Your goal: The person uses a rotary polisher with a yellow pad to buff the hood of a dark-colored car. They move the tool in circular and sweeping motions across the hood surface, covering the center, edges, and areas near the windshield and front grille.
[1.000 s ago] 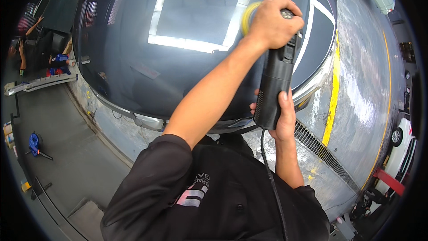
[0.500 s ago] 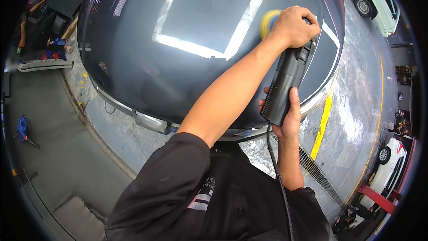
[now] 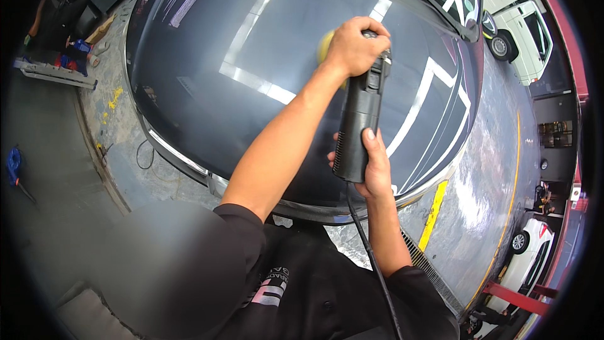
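Note:
A black handheld polisher lies along the glossy dark grey car hood. Its round yellow pad rests at the hood's surface, mostly covered by my hand. My left hand is closed over the polisher's head at the far end. Lower down, my right hand wraps round the rear of the body, thumb on top. From that end a black cord trails down over my dark shirt. Bright white bands, seemingly light reflections, cross the hood on both sides of the tool.
The windshield and a wiper border the hood's far right. At left are a metal platform, another person's arms and a blue object on the floor. A floor grate runs at right; white vehicles stand beyond.
Both hands and the polisher have shifted left across the hood, and the view has turned, showing more windshield. My grip looks the same.

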### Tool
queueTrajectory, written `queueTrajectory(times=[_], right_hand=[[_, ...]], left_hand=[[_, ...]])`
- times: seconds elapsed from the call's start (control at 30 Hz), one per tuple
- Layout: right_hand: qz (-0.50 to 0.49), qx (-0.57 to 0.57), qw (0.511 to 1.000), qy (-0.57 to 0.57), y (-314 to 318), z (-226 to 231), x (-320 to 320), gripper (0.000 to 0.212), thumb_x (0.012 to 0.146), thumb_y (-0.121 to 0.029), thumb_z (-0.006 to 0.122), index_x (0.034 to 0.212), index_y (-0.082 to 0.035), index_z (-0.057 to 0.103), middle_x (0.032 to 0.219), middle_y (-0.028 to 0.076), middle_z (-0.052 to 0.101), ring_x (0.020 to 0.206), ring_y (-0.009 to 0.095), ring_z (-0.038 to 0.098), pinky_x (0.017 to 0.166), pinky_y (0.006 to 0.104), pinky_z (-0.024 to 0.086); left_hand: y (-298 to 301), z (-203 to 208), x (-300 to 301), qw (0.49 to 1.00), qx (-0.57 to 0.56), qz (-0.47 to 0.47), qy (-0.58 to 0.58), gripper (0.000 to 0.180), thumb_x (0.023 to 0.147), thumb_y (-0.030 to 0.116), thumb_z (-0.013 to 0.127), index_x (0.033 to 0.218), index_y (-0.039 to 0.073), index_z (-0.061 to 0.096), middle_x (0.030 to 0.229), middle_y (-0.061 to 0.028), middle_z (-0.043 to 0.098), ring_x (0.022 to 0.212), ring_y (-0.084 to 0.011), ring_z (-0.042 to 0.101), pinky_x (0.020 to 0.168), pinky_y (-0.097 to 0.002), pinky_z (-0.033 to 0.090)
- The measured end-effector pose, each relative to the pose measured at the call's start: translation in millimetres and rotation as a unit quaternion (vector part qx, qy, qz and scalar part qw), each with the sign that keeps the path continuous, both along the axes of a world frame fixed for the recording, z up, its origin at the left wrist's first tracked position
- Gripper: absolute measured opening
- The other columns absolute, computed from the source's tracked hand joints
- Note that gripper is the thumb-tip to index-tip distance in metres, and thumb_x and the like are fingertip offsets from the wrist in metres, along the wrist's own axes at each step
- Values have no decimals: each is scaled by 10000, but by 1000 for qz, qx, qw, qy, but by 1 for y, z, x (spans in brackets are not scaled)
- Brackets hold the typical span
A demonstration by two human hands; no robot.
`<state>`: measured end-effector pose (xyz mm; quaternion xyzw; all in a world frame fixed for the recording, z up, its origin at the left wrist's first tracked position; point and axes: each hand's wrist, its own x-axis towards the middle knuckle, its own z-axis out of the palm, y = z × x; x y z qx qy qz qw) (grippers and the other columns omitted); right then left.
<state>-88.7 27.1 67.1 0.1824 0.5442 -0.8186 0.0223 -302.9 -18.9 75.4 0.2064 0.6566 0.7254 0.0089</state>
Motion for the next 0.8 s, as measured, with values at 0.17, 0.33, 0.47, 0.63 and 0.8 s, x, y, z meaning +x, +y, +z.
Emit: queueTrajectory(times=[0.17,0.33,0.47,0.63,0.8], right_hand=[[45,-44,998,0,-14,0,-30,554,987,-406,594,1381,-72,395,1107,198,623,791,293,720,676,402,632],[99,-147,984,23,-8,1,-52,665,936,-314,656,1469,-48,360,1120,160,588,797,269,705,696,376,619],[116,-106,986,57,4,1,-62,698,918,-291,660,1488,-40,344,1173,177,595,826,298,714,721,398,623],[78,-9,992,100,28,-4,-55,979,856,-193,726,1615,-59,123,1222,192,563,864,270,692,723,380,593],[45,92,987,128,65,-13,-30,1056,838,-158,743,1631,-72,51,1248,195,544,861,258,680,736,374,588]], left_hand=[[-42,-3,-26,999,-5,35,-6,217,803,163,692,945,12,757,1119,-96,733,1037,-199,673,947,-310,508],[-66,-9,-54,994,36,107,-6,240,799,218,687,940,42,770,916,-73,748,872,-160,687,816,-291,530],[-63,0,-64,993,28,111,-20,243,807,205,680,942,19,760,903,-59,737,848,-144,671,794,-277,523],[-41,-6,-75,996,26,85,-31,277,846,170,675,1064,10,738,1018,-55,724,906,-120,647,833,-255,501],[26,4,-47,999,-6,52,-6,243,810,203,680,955,26,761,913,-55,743,863,-149,677,817,-277,523]])
